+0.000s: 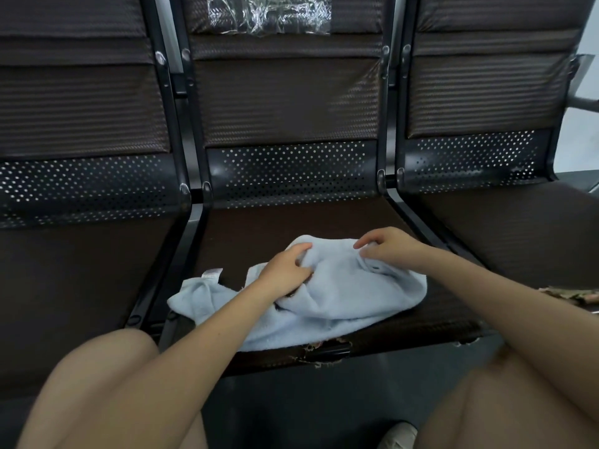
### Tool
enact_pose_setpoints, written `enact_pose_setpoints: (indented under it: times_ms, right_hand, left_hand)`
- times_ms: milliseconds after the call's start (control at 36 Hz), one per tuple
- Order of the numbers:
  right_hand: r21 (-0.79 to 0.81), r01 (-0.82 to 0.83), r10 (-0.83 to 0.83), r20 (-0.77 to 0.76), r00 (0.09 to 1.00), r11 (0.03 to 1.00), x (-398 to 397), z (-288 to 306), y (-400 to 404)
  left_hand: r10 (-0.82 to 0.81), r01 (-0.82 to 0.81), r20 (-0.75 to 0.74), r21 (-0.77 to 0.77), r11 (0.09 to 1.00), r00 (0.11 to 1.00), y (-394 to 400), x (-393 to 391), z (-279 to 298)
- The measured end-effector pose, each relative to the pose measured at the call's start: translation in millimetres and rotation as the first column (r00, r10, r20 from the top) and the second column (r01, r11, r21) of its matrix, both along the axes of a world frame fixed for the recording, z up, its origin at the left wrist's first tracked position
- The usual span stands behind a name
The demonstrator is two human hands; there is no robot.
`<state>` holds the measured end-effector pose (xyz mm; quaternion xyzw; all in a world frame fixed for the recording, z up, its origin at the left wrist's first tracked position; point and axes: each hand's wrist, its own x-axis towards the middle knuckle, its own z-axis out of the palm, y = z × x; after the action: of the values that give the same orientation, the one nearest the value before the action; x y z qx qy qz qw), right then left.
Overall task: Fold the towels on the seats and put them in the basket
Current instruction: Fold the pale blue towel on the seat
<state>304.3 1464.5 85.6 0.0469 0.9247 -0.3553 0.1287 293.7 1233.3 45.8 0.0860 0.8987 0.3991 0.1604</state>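
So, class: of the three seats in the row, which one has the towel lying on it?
The middle seat: the light blue towel lies crumpled on it, gripped by both hands.

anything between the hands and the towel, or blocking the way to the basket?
Nothing between them: the left hand and right hand already grip the light blue towel, bunched on the middle seat. No basket is in view, so the path to it cannot be judged.

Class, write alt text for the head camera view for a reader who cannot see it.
Both hands, left hand and right hand, grip a crumpled light blue towel lying on the middle seat of three dark seats.
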Motion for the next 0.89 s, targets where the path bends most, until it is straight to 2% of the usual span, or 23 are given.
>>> enact_pose_setpoints:
  times_ms: [111,194,278,361,444,500,556,611,722,778,889]
  right_hand:
    - [-0.027,0.070,-0.073,-0.110,0.991,0.997,-0.6,4.4,-6.0]
    - [-0.112,0.165,-0.188,-0.235,0.954,0.980,-3.3,9.8,-6.5]
    - [-0.232,0.226,-0.296,-0.340,0.893,0.946,-4.9,21.1,-6.1]
    - [-0.378,0.247,-0.391,-0.374,0.841,0.892,-3.7,32.2,-5.2]
    - [-0.444,0.248,-0.416,-0.334,0.846,0.861,-1.0,32.8,-2.9]
    - [-0.393,0.253,-0.381,-0.293,0.877,0.884,1.2,26.8,-0.5]
    - [-0.258,0.239,-0.300,-0.231,0.926,0.936,4.4,18.7,2.3]
    - [-0.138,0.207,-0.222,-0.104,0.969,0.969,7.2,9.1,6.0]
    - [0.170,0.042,-0.065,0.132,0.989,0.985,14.8,-12.8,11.2]
    - [0.164,0.046,-0.068,0.128,0.989,0.985,15.5,-16.8,9.6]
    - [0.051,0.128,-0.130,0.040,0.991,0.990,10.3,-12.7,3.2]
  left_hand:
    - [0.177,-0.195,0.091,0.272,0.942,0.980,-2.5,0.1,6.2]
    - [0.301,-0.304,0.065,0.365,0.880,0.951,-11.6,-4.5,18.9]
    - [0.364,-0.304,-0.103,0.370,0.878,0.926,-26.3,-6.7,35.3]
    - [0.425,-0.324,-0.277,0.344,0.881,0.862,-44.5,-7.1,51.0]
    - [0.446,-0.358,-0.369,0.283,0.890,0.816,-62.9,-6.5,62.3]
    - [0.408,-0.363,-0.381,0.188,0.913,0.830,-74.2,-5.4,64.2]
    - [0.349,-0.344,-0.329,0.075,0.936,0.878,-82.8,-4.4,60.4]
    - [0.263,-0.287,-0.224,-0.080,0.955,0.938,-88.8,-3.0,52.1]
    - [0.161,-0.133,0.047,-0.366,0.921,0.986,-94.6,1.9,33.1]
    - [0.200,-0.151,0.098,-0.366,0.918,0.975,-95.8,3.0,28.7]
    - [0.267,-0.245,0.125,-0.167,0.955,0.955,-95.5,-0.5,22.7]
